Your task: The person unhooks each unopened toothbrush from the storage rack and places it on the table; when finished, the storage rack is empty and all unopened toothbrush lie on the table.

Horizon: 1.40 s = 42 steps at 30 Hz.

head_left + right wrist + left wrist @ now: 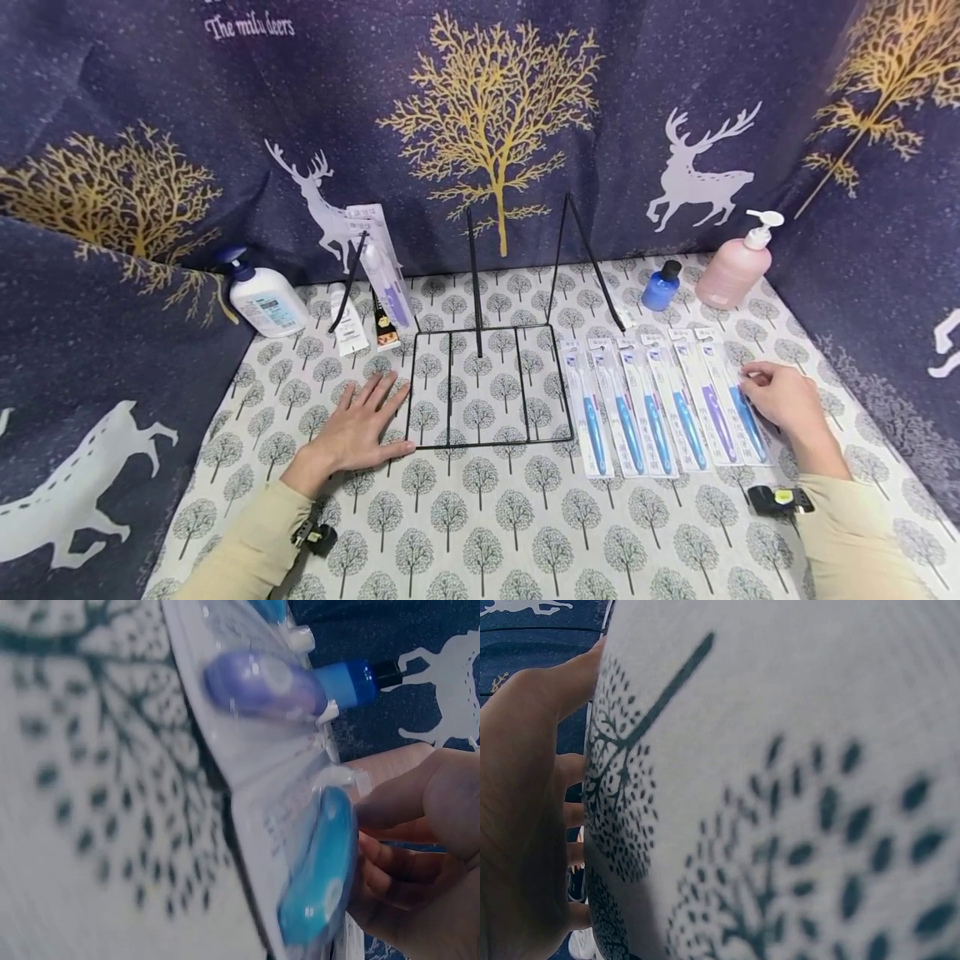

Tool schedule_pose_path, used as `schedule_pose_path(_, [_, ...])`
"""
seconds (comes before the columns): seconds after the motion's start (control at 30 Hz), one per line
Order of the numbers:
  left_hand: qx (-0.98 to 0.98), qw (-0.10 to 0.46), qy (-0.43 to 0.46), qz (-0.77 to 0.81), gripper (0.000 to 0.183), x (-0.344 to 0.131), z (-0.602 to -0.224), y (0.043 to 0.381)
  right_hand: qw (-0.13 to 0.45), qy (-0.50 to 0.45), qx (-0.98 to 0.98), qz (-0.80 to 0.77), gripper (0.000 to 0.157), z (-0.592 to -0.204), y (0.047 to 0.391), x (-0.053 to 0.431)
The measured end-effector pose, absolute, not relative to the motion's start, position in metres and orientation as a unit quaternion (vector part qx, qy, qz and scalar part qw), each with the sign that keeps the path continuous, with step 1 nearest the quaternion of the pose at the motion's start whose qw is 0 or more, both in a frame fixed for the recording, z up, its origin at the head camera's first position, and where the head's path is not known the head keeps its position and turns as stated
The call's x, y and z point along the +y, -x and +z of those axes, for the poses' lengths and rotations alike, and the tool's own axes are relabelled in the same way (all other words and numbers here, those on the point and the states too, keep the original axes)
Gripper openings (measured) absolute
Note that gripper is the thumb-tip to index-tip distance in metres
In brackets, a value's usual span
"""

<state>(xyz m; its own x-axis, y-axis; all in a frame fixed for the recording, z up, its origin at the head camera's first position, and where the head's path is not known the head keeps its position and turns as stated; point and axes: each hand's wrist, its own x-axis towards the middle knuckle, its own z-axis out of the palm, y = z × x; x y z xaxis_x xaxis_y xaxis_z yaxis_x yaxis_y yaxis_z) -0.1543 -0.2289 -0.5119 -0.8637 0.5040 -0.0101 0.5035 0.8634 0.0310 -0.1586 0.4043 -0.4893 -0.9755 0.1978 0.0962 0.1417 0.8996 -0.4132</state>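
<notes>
My left hand [363,425] lies flat with fingers spread on the patterned cloth, fingertips right at the left side of a black wire rack [491,444]. In the left wrist view, the left hand [517,802] shows beside the cloth. My right hand [787,400] pinches the edge of the rightmost packaged toothbrush [750,423], a blue one in a clear blister with a white card. In the right wrist view, the right hand's thumb and curled fingers meet at that pack beside the blue handle [322,870]. Next to it lies a purple packaged toothbrush [718,422].
More blue packaged toothbrushes [658,433] lie in a row right of the rack. Packaged toothbrushes [393,287] hang on the rack's left rod. Behind stand a white pump bottle [268,302], a blue bottle [661,289] and a pink pump bottle [733,271]; two tubes [348,325] lie left.
</notes>
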Motion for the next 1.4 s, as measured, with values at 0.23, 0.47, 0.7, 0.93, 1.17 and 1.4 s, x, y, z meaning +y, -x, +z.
schedule_pose_path(0.23, [0.966, 0.011, -0.258, 0.014, 0.093, -0.229, -0.510, 0.155, 0.147, 0.069, -0.957, 0.240, 0.027, -0.474, 0.164, 0.378])
schedule_pose_path(0.47, [0.966, 0.011, -0.257, 0.017, 0.093, -0.228, -0.509, 0.153, 0.168, -0.026, -0.925, 0.340, 0.024, -0.453, 0.172, 0.326])
schedule_pose_path(0.7, [0.967, 0.021, -0.254, 0.015, 0.093, -0.229, -0.509, 0.153, 0.179, -0.164, -0.865, 0.438, 0.027, -0.438, 0.185, 0.253])
schedule_pose_path(0.93, [0.967, 0.023, -0.254, 0.015, 0.093, -0.228, -0.510, 0.153, 0.148, -0.261, -0.827, 0.475, 0.031, -0.396, 0.183, 0.170])
schedule_pose_path(1.17, [0.968, 0.025, -0.248, 0.016, 0.093, -0.228, -0.513, 0.153, 0.129, -0.335, -0.771, 0.526, 0.032, -0.392, 0.198, 0.111])
schedule_pose_path(1.4, [0.969, 0.021, -0.247, 0.013, 0.093, -0.228, -0.512, 0.154, 0.100, -0.322, -0.766, 0.547, 0.028, -0.407, 0.224, 0.065])
